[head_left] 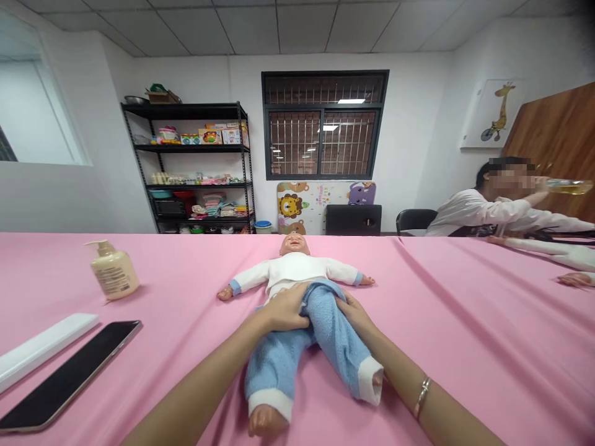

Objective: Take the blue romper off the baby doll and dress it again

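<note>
Our hands on a baby doll (294, 271) on a pink desk (465, 347).
It lies on its back, long axis pointing away, head farthest from us. Our left hand (283, 308) lies flat on its waist, fingers together; our right hand (357, 313) meets its blue-trousered thigh (330, 328), grip unclear.

bright, even indoor light, faint shadows, glare spots in the window (324, 124), edges stretched.
</note>
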Motion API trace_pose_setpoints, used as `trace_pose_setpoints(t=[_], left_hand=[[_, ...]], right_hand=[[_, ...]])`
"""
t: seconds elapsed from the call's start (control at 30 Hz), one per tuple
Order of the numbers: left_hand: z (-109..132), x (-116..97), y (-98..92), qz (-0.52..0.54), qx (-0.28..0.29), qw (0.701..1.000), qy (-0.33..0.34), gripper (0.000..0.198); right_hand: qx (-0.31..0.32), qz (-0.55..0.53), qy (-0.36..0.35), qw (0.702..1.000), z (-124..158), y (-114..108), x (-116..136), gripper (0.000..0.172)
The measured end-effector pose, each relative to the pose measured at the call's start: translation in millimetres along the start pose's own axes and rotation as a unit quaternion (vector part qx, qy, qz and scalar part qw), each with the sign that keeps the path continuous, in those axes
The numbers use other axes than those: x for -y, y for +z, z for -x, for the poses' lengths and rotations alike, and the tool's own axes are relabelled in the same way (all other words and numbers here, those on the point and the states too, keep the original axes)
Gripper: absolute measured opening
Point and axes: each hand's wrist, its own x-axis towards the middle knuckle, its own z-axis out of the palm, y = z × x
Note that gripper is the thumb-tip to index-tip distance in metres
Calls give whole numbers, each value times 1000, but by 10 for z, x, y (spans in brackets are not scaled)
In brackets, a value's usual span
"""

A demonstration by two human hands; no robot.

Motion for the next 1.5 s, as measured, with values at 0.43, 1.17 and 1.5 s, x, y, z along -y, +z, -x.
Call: trace_pose_setpoints(t=[0.43, 1.17, 1.5], left_hand=[[-23, -51, 39, -238, -101, 965, -42, 34], [328, 461, -96, 238, -170, 945, -150, 44], [490, 463, -206, 192, -109, 939, -264, 40]], right_hand=[[-47, 193, -94, 975, -65, -126, -123, 16], [131, 196, 42, 971, 151, 23, 219, 45], [32, 230, -35, 972, 47, -138, 84, 39]])
